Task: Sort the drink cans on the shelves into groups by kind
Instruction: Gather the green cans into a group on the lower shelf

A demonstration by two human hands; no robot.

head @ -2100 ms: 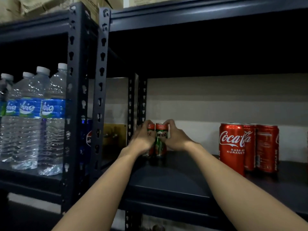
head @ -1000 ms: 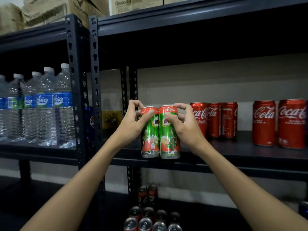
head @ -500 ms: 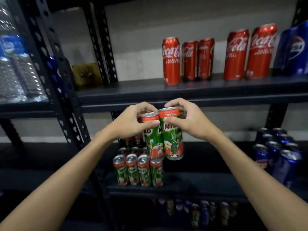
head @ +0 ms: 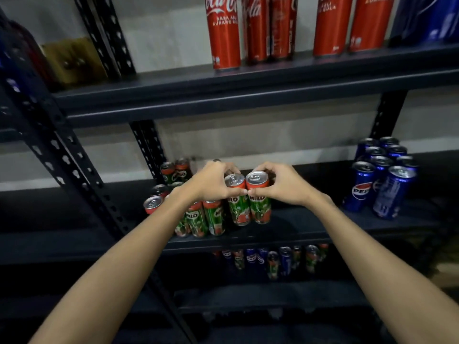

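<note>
Milo cans [head: 198, 219] beside held pair [head: 248, 207]

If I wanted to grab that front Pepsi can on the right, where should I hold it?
Hold the front Pepsi can round its middle, coming straight in from the open front of the shelf. It stands upright, its round side faces you, and other Pepsi cans crowd close behind and beside it, so the front is probably the easiest way in.
</note>
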